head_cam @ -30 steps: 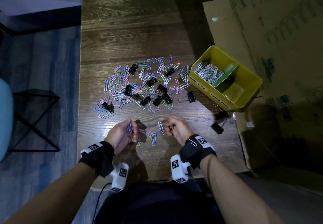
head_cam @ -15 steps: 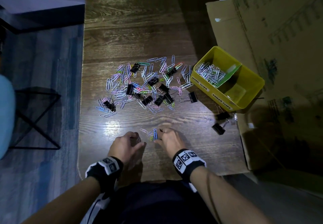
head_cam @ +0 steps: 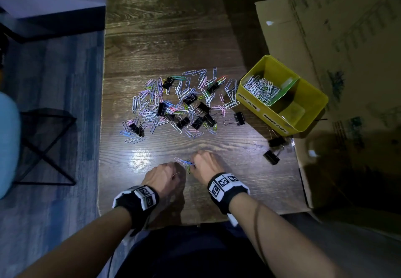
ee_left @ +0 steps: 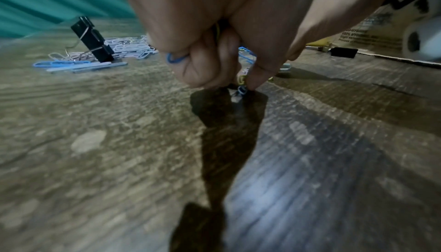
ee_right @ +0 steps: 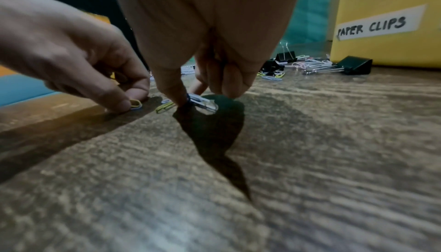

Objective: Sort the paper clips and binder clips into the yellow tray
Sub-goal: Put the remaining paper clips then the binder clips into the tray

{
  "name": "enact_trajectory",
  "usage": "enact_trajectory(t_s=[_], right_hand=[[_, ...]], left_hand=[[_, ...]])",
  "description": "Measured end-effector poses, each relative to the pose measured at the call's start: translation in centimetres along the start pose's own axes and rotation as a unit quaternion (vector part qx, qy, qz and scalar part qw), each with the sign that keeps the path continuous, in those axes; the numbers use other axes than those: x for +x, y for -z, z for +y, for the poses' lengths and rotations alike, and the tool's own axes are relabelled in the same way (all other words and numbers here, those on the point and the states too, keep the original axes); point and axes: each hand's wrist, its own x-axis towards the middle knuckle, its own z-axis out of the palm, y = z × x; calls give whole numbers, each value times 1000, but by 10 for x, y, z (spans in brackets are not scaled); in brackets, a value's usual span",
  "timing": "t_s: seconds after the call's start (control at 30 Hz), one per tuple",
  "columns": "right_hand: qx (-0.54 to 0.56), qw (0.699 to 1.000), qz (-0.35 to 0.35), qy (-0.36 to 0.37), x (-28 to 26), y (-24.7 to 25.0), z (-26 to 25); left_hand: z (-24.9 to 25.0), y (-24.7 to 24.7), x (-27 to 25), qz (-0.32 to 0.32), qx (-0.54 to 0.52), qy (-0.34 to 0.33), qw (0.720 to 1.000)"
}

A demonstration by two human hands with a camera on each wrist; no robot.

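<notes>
I count two hands: left hand [head_cam: 162, 174] and right hand [head_cam: 202, 165] each pinching paper clips [head_cam: 184, 162] on the table [head_cam: 165, 39]; one yellow tray [head_cam: 312, 95]

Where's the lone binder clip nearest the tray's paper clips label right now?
In the head view the binder clip lies on the table, right of the main clip pile, just left of the yellow tray, not touching it.
</notes>
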Motion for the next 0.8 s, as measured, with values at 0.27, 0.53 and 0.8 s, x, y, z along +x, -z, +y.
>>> enact_trajectory(t_s=[0.27,0.53,0.8], right_hand=[[-92,995,18,38,-1,-4,-3],[373,924,38,-76,-10,6,27],[457,880,-29,-126,-10,8,27]], left_hand=[[-8,12,3,-8,-133,-26,991],[-19,15,16,32,-582,97,807],[-15,15,19,56,-417,82,904]])
